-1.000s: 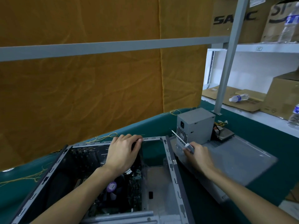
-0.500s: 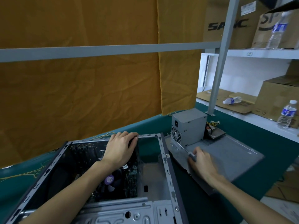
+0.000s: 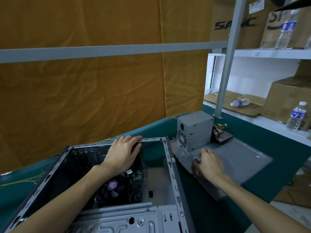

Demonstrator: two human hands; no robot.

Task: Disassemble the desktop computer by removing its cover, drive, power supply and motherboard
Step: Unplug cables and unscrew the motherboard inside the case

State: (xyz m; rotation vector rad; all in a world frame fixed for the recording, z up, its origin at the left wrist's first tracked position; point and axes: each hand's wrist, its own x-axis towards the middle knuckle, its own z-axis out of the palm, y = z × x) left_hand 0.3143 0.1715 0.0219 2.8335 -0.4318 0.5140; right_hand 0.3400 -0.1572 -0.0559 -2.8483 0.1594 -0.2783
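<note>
A: Any writing you can read?
B: "SANC" on a box [image 3: 235,24] up on the shelf [image 3: 269,53]. Bottle [image 3: 296,116] labels are too small.

A: Where's the computer?
B: The case [image 3: 170,167] lies open on the green table [image 3: 277,147], motherboard [image 3: 134,182] and fan [image 3: 114,185] inside. The cover [image 3: 239,157] lies just right of it, the power supply [image 3: 195,130] standing on it, the drive [image 3: 222,136] behind.

A: Hands?
B: Left hand [image 3: 122,154] rests on the case's far rim, fingers curled over it. Right hand [image 3: 207,165] is on the cover, blurred, around a small grey handle [image 3: 196,160].

A cardboard box [image 3: 235,24] on the shelf reads "SANC".
</note>
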